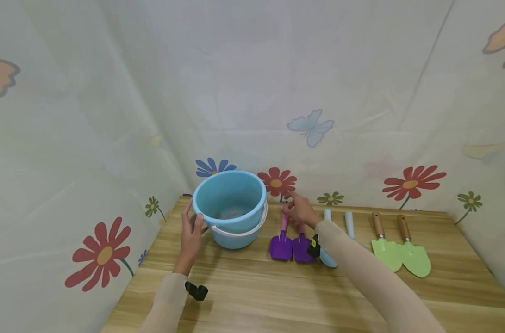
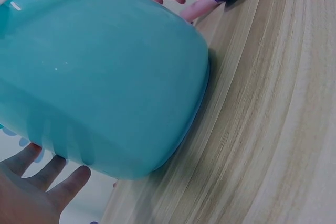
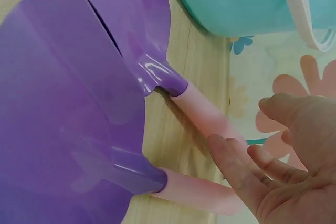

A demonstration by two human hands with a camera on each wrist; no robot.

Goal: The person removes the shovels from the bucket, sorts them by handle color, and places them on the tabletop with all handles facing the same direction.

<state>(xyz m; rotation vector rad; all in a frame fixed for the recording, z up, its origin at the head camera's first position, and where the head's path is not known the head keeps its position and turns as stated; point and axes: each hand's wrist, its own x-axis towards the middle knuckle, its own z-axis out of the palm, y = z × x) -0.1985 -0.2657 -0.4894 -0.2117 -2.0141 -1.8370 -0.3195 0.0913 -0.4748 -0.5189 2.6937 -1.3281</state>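
A light blue bucket [image 1: 231, 243] with a white handle [image 1: 262, 217] stands upright on the wooden table. My left hand [image 1: 191, 236] is at its left side, fairly straight fingers [image 2: 68, 184] touching the outer wall and the thumb near the rim. To the right of the bucket lie two purple shovels [image 1: 280, 248] with pink grips, side by side, blades towards me. Over those pink grips [image 3: 207, 114] hovers my right hand [image 1: 300, 210], fingers loosely bent and spread, nothing held. In the right wrist view its fingertips overlap the grips.
Further right on the table [image 1: 252, 296] lie two shovels with light blue handles [image 1: 350, 224], partly hidden by my right sleeve. Beyond them are two green shovels [image 1: 416, 259] with wooden handles. A flower-patterned curtain [image 1: 244, 92] rises behind the table's back edge.
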